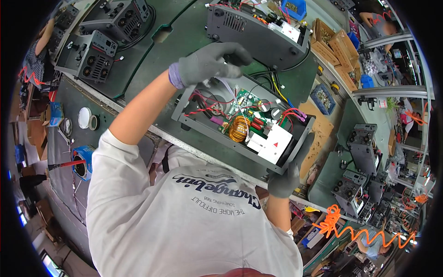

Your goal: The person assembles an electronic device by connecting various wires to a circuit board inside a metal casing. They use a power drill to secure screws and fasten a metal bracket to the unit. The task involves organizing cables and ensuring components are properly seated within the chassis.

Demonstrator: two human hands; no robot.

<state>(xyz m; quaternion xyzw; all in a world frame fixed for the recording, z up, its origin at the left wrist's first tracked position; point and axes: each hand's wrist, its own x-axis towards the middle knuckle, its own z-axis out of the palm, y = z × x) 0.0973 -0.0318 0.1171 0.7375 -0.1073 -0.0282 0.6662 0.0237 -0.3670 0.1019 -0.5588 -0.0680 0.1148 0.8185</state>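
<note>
Both the left hand [210, 62] and right hand [286, 177] wear grey knit gloves, with a white printed short-sleeved shirt.

Open grey metal chassis with exposed circuit board [242, 121] lies centre of the green bench mat [152, 69]. Left hand [210, 62] rests on its 11 o'clock edge, right hand [287, 177] grips the 5 o'clock corner. Closed dark grey unit w/ vents [256, 30] at 12 — two black panel units [104, 39] at 10. Tape rolls [88, 119] at 9, well apart.
</note>
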